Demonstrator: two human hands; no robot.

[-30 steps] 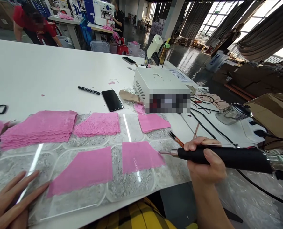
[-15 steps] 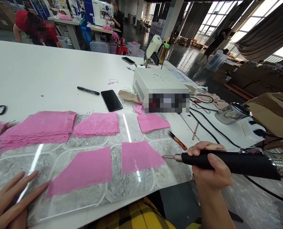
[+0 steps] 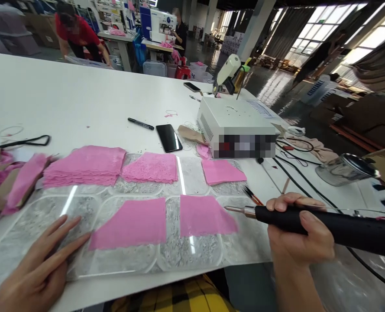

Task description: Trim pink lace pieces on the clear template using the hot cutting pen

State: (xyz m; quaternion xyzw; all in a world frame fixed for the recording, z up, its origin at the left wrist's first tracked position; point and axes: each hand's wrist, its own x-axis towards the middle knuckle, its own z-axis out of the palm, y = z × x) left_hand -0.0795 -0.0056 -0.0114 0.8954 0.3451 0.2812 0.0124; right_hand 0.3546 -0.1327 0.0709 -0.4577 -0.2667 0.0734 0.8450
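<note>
Pink cloth lies flat in two separate parts on a grey mat: a left piece and a right piece. The tip of the black-handled tool, wrapped by the right hand's fingers, has moved back up the right piece's slanted edge from near its lower corner; that edge seems the part being worked. The left hand has fingers spread beside the left piece (touching or not, I cannot tell). Behind: three pink piles. Beyond, on the counter: two phones, one pen, one white box.
</note>
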